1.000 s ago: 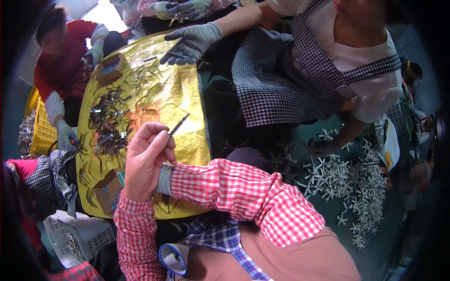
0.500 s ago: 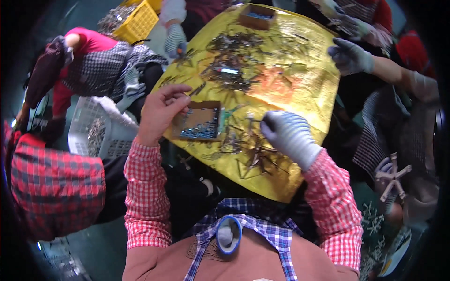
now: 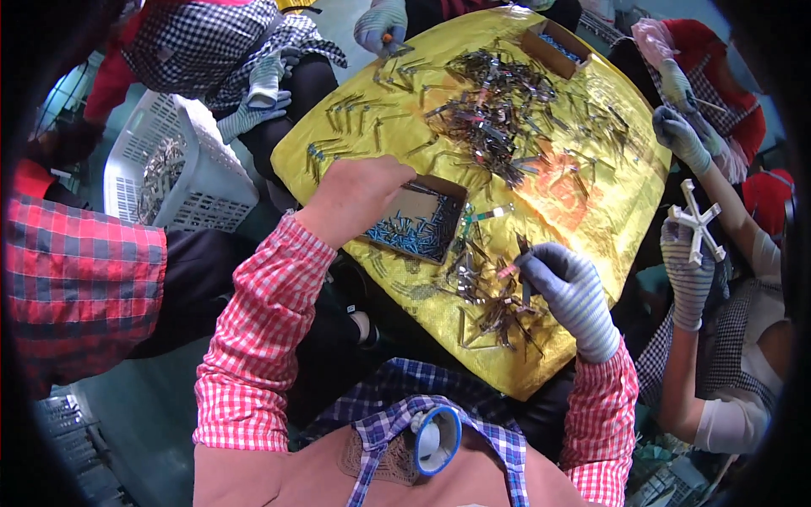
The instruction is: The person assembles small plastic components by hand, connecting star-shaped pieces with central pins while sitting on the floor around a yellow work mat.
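Observation:
My bare left hand (image 3: 359,193) is over the left edge of a small brown box (image 3: 452,188), its fingers curled closed and mostly hidden behind the back of the hand. Something thin and dark shows at the fingertips, too small to name. Inside the box lie many blue screws (image 3: 414,232). My right hand (image 3: 572,294), in a grey-and-white striped glove, pinches a dark flat metal strip (image 3: 525,289) between thumb and fingers. Just below and left of it, a loose pile of similar strips (image 3: 498,319) lies on the yellow sheet (image 3: 401,291).
A larger heap of dark strips (image 3: 498,110) and another screw box (image 3: 553,49) are farther off. Screws and strips lie in rows at the left. Gloved co-workers sit around; one at right holds a white cross-shaped piece (image 3: 695,224). A white basket (image 3: 211,182) stands left.
The view has shifted. My left hand has moved right, to the box's left edge, and turned its back up. My right hand now shows a strip in its pinch.

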Demonstrator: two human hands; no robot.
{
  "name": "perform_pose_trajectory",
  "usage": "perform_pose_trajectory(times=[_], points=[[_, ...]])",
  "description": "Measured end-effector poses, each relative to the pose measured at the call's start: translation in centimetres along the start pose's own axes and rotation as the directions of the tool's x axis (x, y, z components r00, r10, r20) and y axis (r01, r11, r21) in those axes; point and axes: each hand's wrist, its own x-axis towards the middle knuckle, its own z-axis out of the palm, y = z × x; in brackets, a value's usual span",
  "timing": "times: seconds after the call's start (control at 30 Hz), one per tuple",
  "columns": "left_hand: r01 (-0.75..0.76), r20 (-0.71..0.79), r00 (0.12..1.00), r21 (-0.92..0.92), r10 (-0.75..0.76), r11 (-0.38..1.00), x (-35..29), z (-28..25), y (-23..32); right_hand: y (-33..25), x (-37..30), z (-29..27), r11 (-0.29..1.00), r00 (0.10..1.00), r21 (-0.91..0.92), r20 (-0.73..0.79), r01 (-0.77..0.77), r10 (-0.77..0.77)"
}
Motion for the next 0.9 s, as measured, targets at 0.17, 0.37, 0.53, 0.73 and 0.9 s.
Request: perform_pose_trajectory(times=[0.17,0.37,0.53,0.73,0.9], points=[[0.128,-0.004,0.991,-0.181,-0.131,0.975,0.2,-3.4,4.4,0.4,-0.8,0.3,0.996,0.994,-0.074,-0.102,-0.056,0.048],[0.565,0.552,0.812,-0.664,-0.188,0.490,-1.3,-0.6,11.3,-1.4,-0.7,3.1,0.728,0.922,-0.621,-0.025,0.290,-0.388],[0.571,0.557,0.816,-0.739,-0.151,0.359,-2.1,2.1,10.6,-1.0,0.1,3.5,0.612,0.919,-0.734,0.043,0.296,-0.393],[0.645,0.627,0.760,-0.760,-0.169,0.081,-1.6,1.3,11.5,-0.7,0.1,2.4,0.621,0.925,-0.748,-0.024,0.235,-0.379],[-0.197,-0.215,0.968,-0.346,0.127,0.917,-0.5,-0.3,10.6,-0.3,-0.2,1.3,0.996,0.994,0.006,-0.072,-0.087,0.088]])
